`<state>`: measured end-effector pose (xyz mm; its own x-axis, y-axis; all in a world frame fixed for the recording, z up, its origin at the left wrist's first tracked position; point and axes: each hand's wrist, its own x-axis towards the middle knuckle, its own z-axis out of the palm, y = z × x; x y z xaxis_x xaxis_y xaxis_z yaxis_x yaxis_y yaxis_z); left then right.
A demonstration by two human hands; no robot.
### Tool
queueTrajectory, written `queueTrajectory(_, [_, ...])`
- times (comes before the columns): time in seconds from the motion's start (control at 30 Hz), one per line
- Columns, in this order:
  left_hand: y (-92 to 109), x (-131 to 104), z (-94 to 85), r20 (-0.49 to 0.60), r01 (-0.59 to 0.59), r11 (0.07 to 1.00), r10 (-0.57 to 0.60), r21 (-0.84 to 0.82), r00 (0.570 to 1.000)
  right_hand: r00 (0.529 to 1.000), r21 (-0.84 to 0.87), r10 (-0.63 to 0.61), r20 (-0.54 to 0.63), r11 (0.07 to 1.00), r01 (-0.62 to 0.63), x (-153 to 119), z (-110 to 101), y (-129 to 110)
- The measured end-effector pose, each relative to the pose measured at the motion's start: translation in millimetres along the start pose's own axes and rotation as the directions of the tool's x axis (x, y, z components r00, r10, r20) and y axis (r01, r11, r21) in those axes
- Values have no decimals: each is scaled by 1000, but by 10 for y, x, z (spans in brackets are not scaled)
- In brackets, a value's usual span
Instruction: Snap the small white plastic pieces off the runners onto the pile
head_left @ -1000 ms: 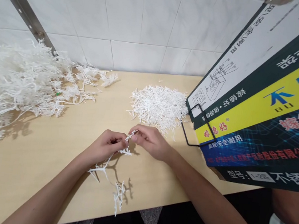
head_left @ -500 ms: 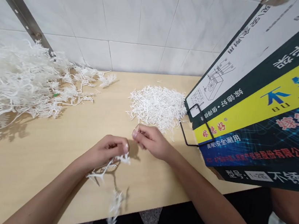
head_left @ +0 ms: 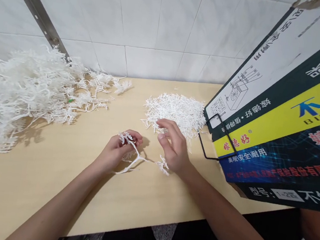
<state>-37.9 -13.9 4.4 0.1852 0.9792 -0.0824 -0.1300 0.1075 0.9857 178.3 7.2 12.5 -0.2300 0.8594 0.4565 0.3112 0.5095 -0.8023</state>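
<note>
A white branched plastic sprig (head_left: 137, 158) is held in my left hand (head_left: 112, 154), its thin stems spreading out over the table. One tufted end of the sprig reaches right, to the wrist side of my right hand (head_left: 178, 152); whether they touch I cannot tell. My right hand is open, thumb and fingers apart, in front of a heap of small white plastic pieces (head_left: 176, 108). To the left lies a large tangled pile of similar white branched sprigs (head_left: 32, 83).
A big printed cardboard box (head_left: 268, 106) leans in from the right, with a black wire loop (head_left: 206, 157) at its lower corner. A metal bracket (head_left: 40, 15) is fixed to the tiled wall (head_left: 173, 15). Another person's arm (head_left: 315, 231) shows at the lower right of the light wooden table (head_left: 51, 184).
The sprig has swung up from hanging near the table edge to lying between my hands. My right hand has opened from a pinch. The view has shifted slightly left.
</note>
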Motion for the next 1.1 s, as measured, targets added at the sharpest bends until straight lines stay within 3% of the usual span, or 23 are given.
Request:
queueTrajectory(0.1, [-22, 5, 12, 16, -4, 997, 2, 80, 1000, 966, 314, 15, 258, 944, -98, -28, 58, -80])
queueTrajectory(0.23, [18, -26, 46, 76, -8, 991, -2, 133, 997, 806, 526, -24, 591, 770, -362, -34, 64, -123])
queueTrajectory(0.3, [42, -47, 56, 105, -8, 984, -11, 179, 994, 759, 552, -63, 648, 726, -411, -24, 48, -116])
queueTrajectory(0.4, [48, -63, 48, 58, -22, 946, 3, 323, 998, 837, 517, -50, 545, 806, -289, -9, 27, -72])
queueTrajectory(0.5, [34, -59, 36, 20, -66, 846, 65, 529, 998, 903, 323, -8, 430, 935, -146, -16, 43, -17])
queueTrajectory(0.6, [31, -57, 54, 100, -132, 792, 89, 597, 991, 945, 119, 40, 324, 989, -83, -38, 117, -2])
queueTrajectory(0.7, [44, -75, 95, 173, -174, 790, 87, 587, 981, 986, 32, 51, 161, 998, -57, -45, 195, -22])
queueTrajectory(0.8, [59, -95, 119, 155, -113, 844, 36, 524, 987, 985, 159, 165, 59, 972, -172, -26, 214, -15])
queueTrajectory(0.93, [66, -79, 93, 85, -35, 912, 0, 408, 996, 930, 465, 368, -12, 825, -320, 30, 176, 52])
queueTrajectory(1.1, [49, -36, 52, 52, -26, 931, 8, 365, 999, 891, 581, 445, 88, 704, -409, 64, 152, 79])
